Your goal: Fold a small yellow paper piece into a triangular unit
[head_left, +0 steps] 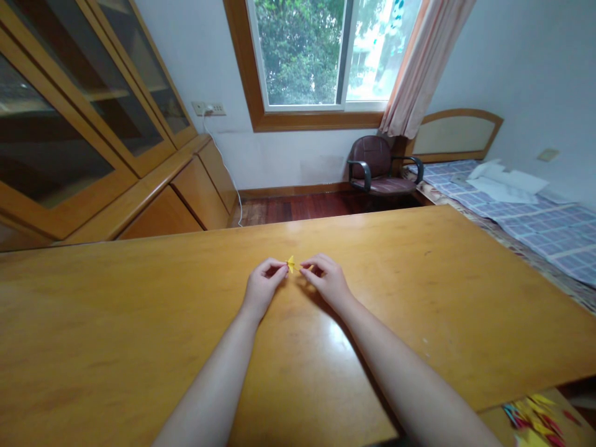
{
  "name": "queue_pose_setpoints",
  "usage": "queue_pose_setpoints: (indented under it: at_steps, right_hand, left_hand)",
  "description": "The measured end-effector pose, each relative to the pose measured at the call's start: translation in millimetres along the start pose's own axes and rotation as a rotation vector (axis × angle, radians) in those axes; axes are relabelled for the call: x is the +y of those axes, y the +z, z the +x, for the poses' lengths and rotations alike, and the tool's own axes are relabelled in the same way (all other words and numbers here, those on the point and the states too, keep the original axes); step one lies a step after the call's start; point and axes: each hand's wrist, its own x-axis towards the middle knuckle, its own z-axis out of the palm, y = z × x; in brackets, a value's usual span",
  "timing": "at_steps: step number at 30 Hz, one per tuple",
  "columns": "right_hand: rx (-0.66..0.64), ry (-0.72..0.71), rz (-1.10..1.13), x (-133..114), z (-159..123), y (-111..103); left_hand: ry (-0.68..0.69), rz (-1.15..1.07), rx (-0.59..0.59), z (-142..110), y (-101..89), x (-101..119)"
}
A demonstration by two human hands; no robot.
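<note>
A small yellow folded-paper origami crane (291, 264) is held just above the wooden table (177, 323), between my two hands. My left hand (266, 284) pinches its left end between thumb and forefinger. On the other side, the thumb and forefinger of my right hand (328, 280) close together at the thin right tip of the paper. The crane is too small for its finer folds to show.
Several colourful folded-paper pieces (535, 419) lie on a lower surface at the bottom right. Beyond the table stand a maroon armchair (372, 161) and a bed with a checked cover (535, 214). A glass-fronted cabinet (149, 155) runs along the left, near a white cable (226, 162).
</note>
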Motion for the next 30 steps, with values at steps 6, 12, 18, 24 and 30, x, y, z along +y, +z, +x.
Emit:
queue_pose_setpoints:
  at_steps: [6,12,18,24,30]
  right_hand:
    - [-0.058,0.016,0.008,0.4,-1.4,1.5]
    - [-0.062,-0.018,0.005,0.3,-1.4,1.8]
    - [-0.044,0.005,0.001,1.7,0.2,1.3]
    - [-0.049,0.035,0.016,1.6,0.5,1.2]
    - [-0.018,-0.006,-0.028,2.4,-0.5,2.2]
  left_hand:
    - [-0.069,-0.115,0.017,1.3,-1.0,2.0]
    - [-0.096,-0.154,0.008,1.3,-1.6,3.8]
    - [-0.143,-0.175,-0.023,0.9,-2.2,5.4]
    - [-0.149,-0.196,-0.033,2.1,-2.7,4.2]
    - [-0.158,-0.219,-0.038,1.9,-2.5,2.0]
